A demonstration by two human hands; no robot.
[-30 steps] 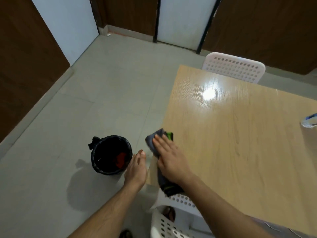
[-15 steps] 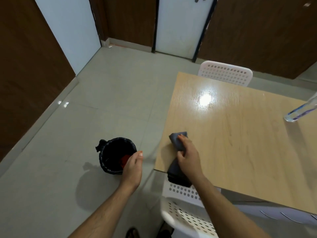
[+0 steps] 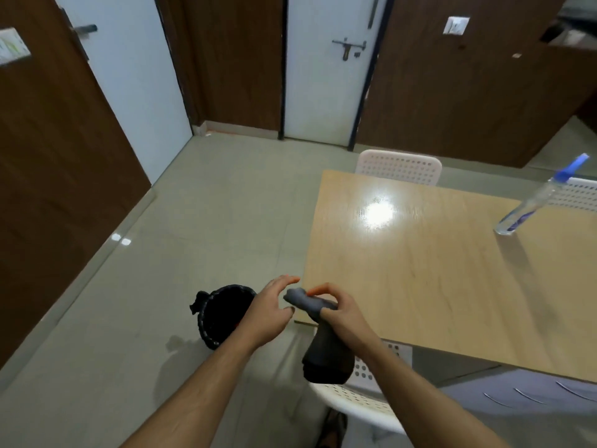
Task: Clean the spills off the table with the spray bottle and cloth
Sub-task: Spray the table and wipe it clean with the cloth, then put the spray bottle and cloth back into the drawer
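A wood table (image 3: pixel 452 279) stands on a grey floor (image 3: pixel 181 253), with doors behind. At the table's near left corner, the right hand (image 3: pixel 339 310) has its fingers wrapped tight round a dark cloth (image 3: pixel 319 344), which hangs down over a white chair (image 3: pixel 361 399). The left hand (image 3: pixel 269 313) is just beside the cloth's top, fingers apart and loose. The spray bottle (image 3: pixel 536 202) stands at the far right edge. A black bin (image 3: pixel 223 315) sits on the floor.

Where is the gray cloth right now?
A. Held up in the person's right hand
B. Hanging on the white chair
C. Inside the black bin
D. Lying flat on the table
A: the right hand grips the gray cloth off the table, its loose end hanging down, while the left hand reaches toward it with open fingers.
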